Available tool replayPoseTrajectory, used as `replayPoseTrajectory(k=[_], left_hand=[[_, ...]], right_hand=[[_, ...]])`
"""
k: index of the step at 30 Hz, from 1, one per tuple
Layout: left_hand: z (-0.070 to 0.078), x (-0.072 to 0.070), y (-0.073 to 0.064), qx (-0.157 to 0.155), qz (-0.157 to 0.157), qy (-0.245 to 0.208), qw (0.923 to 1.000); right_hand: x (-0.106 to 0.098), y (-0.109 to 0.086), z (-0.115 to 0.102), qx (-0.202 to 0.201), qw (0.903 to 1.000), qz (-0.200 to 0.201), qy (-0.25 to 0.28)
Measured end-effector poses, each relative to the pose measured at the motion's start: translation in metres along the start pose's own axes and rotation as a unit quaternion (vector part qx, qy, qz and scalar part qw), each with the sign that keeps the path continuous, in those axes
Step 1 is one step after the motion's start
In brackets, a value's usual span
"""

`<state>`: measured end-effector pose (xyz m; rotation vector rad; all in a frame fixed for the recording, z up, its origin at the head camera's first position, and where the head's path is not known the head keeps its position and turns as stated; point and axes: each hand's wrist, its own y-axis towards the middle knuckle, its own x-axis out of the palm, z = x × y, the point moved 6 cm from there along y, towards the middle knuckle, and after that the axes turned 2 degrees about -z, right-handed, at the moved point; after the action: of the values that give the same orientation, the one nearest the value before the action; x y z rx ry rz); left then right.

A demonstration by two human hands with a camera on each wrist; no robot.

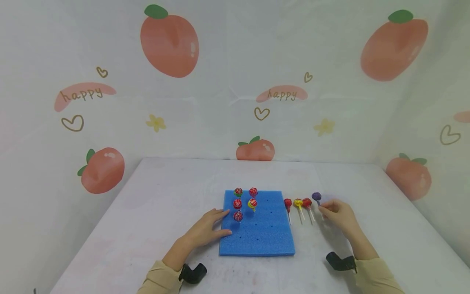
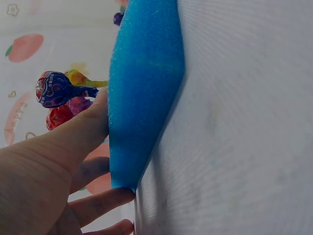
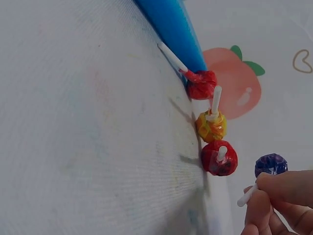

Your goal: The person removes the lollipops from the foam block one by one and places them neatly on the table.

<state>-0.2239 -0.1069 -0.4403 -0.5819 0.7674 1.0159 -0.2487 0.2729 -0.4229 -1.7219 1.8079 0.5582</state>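
Purple-wrapped round lollipop (image 1: 316, 196), seen from the head, is held by the right hand (image 1: 339, 214), its fingers pinched just below the candy. To its left, two red-wrapped lollipops (image 1: 288, 202) with a yellow-wrapped lollipop (image 1: 298, 202) between them lie on the white desk (image 1: 165, 188), beside the right edge of a flat slab of blue foam (image 1: 268, 247). Five lollipops (image 1: 237, 203) in mottled wrappers stand in the back left part of the slab, and small dark holes (image 1: 258, 239) show in its bare part. From the left wrist, the left hand (image 2: 41, 169) has its fingers spread against the slab's edge; light pressure there should steady it without denting the foam. From the right wrist, thumb and forefinger pinch the purple lollipop's thin white stick (image 3: 247, 196), whose tip pokes out bare. Handling it well probably calls for a firm grip on the stick, the tip left free, the wrapper unsqueezed, and clearance from the red candy nearby.
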Motion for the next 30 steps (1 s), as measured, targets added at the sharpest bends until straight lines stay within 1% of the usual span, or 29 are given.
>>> replayPoseTrajectory(k=[7, 13, 20, 30], left_hand=[[0.001, 0.0, 0.0, 0.003, -0.001, 0.001, 1.0], [0.001, -0.001, 0.0, 0.002, 0.0, 0.0, 1.0], [0.0, 0.0, 0.001, -0.004, -0.002, 0.001, 1.0], [0.001, -0.001, 0.0, -0.006, -0.003, -0.006, 1.0]], right_hand=[[0.0, 0.001, 0.005, 0.016, 0.9997, -0.008, -0.014], [0.001, 0.002, 0.007, 0.018, 0.9995, -0.014, -0.023], [0.003, 0.004, 0.013, 0.027, 0.9993, -0.017, -0.018], [0.006, 0.004, 0.016, 0.027, 0.9992, -0.022, -0.017]])
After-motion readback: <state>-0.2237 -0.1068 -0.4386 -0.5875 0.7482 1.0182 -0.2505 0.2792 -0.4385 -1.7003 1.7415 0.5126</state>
